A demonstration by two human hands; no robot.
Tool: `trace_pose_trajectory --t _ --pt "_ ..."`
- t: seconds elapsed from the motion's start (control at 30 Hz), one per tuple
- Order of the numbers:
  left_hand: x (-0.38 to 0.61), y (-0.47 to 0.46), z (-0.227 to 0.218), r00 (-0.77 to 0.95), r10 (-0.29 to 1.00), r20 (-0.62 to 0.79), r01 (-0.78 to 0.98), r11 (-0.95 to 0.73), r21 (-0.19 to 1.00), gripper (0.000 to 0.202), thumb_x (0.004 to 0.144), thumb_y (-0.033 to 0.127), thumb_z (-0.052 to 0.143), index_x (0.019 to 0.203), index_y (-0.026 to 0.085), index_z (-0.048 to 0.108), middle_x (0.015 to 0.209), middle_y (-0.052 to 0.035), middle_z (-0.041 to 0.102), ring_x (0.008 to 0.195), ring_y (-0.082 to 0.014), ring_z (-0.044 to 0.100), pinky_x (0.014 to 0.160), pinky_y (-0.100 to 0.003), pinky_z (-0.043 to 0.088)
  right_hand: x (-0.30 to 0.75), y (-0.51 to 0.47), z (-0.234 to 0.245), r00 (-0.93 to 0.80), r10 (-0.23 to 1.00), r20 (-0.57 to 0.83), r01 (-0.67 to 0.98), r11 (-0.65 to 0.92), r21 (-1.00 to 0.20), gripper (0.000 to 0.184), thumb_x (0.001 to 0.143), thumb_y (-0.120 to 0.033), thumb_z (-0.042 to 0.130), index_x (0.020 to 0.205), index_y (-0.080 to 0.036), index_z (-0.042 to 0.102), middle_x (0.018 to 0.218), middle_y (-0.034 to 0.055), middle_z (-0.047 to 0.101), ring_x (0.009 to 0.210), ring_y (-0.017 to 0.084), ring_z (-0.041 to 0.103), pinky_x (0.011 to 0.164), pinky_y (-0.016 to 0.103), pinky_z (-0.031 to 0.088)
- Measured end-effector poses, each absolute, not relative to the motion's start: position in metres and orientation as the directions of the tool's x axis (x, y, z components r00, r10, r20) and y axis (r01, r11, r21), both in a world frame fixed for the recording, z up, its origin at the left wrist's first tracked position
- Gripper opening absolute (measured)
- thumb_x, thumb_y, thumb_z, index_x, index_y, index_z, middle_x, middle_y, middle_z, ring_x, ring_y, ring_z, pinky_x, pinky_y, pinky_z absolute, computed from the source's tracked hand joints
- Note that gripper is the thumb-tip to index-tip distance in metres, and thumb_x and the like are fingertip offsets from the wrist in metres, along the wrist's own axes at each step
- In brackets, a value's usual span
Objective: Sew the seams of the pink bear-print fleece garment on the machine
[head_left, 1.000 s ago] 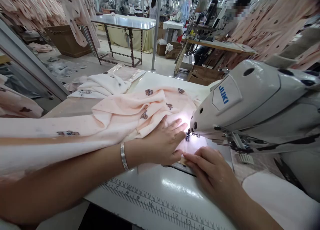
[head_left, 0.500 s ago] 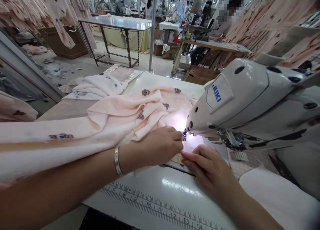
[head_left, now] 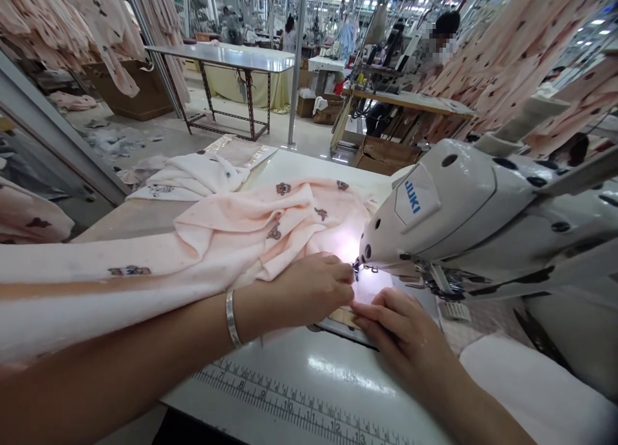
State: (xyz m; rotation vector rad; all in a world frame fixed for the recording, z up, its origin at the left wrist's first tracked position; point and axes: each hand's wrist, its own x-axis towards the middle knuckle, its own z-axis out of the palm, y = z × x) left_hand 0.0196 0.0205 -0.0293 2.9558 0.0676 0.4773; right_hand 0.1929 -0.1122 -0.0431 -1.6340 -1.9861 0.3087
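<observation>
Pale pink fabric (head_left: 232, 216) with small bear prints lies in folds across the sewing table and over my left forearm. My left hand (head_left: 311, 289), a silver bracelet at its wrist, is closed on the fabric just left of the presser foot (head_left: 356, 268). In front of the foot, my right hand (head_left: 408, 326) pinches the fabric's near edge between thumb and fingers, close to the left fingertips. The white JUKI sewing machine (head_left: 434, 197) stands to the right, its lamp lighting the cloth brightly at the needle. My left fingertips are partly hidden.
A printed ruler (head_left: 290, 406) runs along the table's front edge. White printed cloth (head_left: 193, 174) lies at the back left. A metal-legged table (head_left: 226, 55), cardboard boxes (head_left: 386, 155), hanging pink garments (head_left: 521, 65) and a person at another machine are beyond.
The camera view has shifted slightly, so the scene sits a little lower in the picture. Both hands keep nearly the same place by the presser foot.
</observation>
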Motion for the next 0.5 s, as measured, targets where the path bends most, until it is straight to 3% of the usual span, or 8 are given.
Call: trace_pose_trajectory --t 0.07,0.13,0.27,0.37,0.5 --pt "0.020 0.021 -0.029 0.948 0.080 0.307 0.028 -0.985 0.172 0.023 0.090 0.013 0.046 0.079 0.016 0.067 0.093 -0.0052 0.065 0.085 -0.0148 0.056 0.081 -0.029 0.045 0.199 -0.109 -0.044 0.041 0.974 0.224 0.772 0.111 -0.626 0.023 0.086 -0.037 0.056 0.096 -0.026 0.072 0.079 0.0040 0.063 0.071 0.016 0.063 0.063 0.028 0.051" --pt "0.021 0.021 -0.029 0.950 0.097 0.297 0.038 -0.979 0.198 0.022 0.090 0.016 0.048 0.078 0.017 0.067 0.094 -0.0046 0.064 0.083 -0.0145 0.055 0.079 -0.029 0.045 0.206 -0.104 -0.047 0.226 0.951 0.209 0.699 -0.009 -0.715 0.033 0.087 -0.046 0.051 0.088 -0.023 0.074 0.072 0.0045 0.066 0.064 0.016 0.063 0.059 0.028 0.052" --pt "0.020 0.019 -0.027 0.948 0.119 0.294 0.052 -0.973 0.225 0.024 0.090 0.016 0.047 0.076 0.017 0.066 0.093 -0.0046 0.063 0.082 -0.0134 0.054 0.081 -0.028 0.044 0.216 -0.100 -0.051 0.381 0.891 0.245 0.678 -0.089 -0.730 0.048 0.092 -0.050 0.037 0.090 -0.017 0.073 0.074 0.0078 0.070 0.063 0.017 0.065 0.058 0.030 0.054" --pt "0.018 0.018 -0.028 0.940 0.129 0.315 0.055 -0.971 0.233 0.026 0.092 0.017 0.046 0.077 0.017 0.066 0.092 -0.0051 0.063 0.084 -0.0133 0.053 0.080 -0.028 0.044 0.217 -0.105 -0.049 0.344 0.900 0.269 0.743 -0.086 -0.664 0.035 0.085 -0.049 0.053 0.089 -0.022 0.073 0.088 0.0073 0.072 0.084 0.023 0.067 0.072 0.035 0.055" --pt "0.021 0.018 -0.035 0.920 0.171 0.354 0.071 -0.958 0.278 0.026 0.094 0.024 0.046 0.082 0.016 0.067 0.093 -0.0053 0.064 0.088 -0.0136 0.054 0.084 -0.028 0.045 0.219 -0.109 -0.049 0.099 0.929 0.357 0.945 0.024 -0.325 0.029 0.086 -0.045 0.053 0.099 -0.026 0.071 0.105 0.0059 0.069 0.095 0.026 0.064 0.084 0.046 0.050"
